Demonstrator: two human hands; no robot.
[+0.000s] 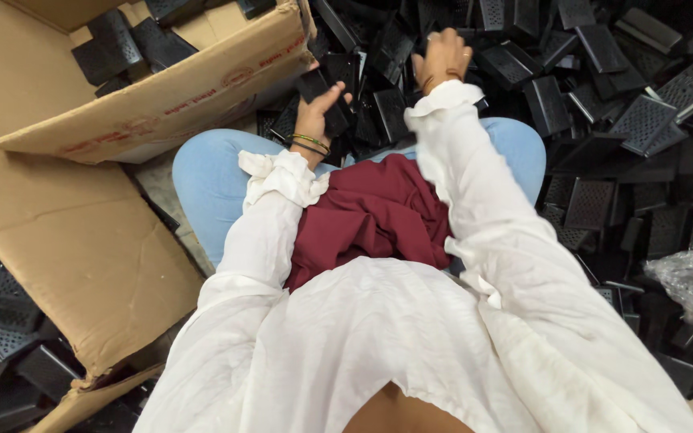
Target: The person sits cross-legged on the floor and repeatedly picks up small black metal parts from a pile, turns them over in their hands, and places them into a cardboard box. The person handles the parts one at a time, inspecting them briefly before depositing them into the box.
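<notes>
Black perforated plastic panels [643, 120] cover the floor across the upper right of the frame. At upper centre, the left hand [318, 108] is clamped on one black plastic piece [332, 90], just beside the open cardboard box [122, 104] at upper left, which already holds several. The right hand [443, 58] rests, fingers curled, on the heap; whether it grips anything I cannot tell. Sorting pieces from pile to box looks underway. A maroon cloth [370, 216] lies on the lap.

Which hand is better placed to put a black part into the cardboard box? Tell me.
Left, probably. The left hand already grips black parts beside the cardboard box; the right hand reaches into the pile, farther away.
</notes>
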